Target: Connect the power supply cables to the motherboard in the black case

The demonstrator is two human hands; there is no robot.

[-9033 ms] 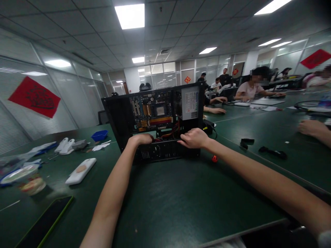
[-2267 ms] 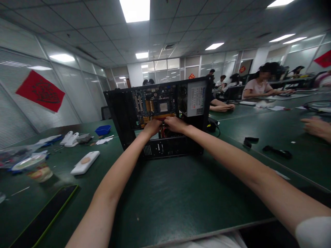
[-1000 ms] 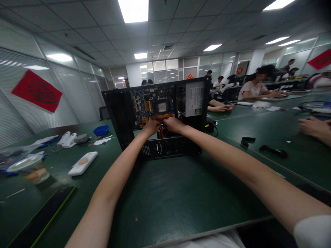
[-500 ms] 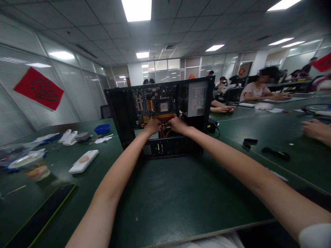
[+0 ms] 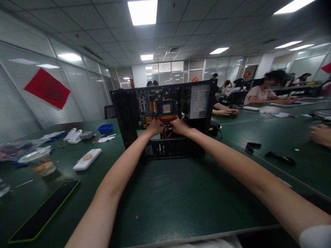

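Note:
An open black computer case [image 5: 129, 117] stands on the green table [image 5: 168, 199], its motherboard [image 5: 157, 103] facing me and a grey power supply [image 5: 199, 101] at its upper right. My left hand [image 5: 155, 126] and my right hand [image 5: 179, 126] sit side by side inside the case, just under the yellow slots at the board's lower edge. Both press against that edge above a tangle of red and orange cables [image 5: 168, 133]. The fingertips are hidden behind the knuckles, so what they grip cannot be made out.
A phone with a green rim [image 5: 43, 212] lies near the left front. A white phone case [image 5: 87, 159], a food cup [image 5: 38, 163], a blue tray [image 5: 105, 128] and white parts lie to the left. Black straps [image 5: 280, 158] lie right. Other people sit at tables behind; another person's hand [image 5: 320, 135] rests far right.
Since nine seconds ago both hands rose from the case's lower frame to the motherboard's lower edge. Over the last second they stay there; only the camera view shifts slightly.

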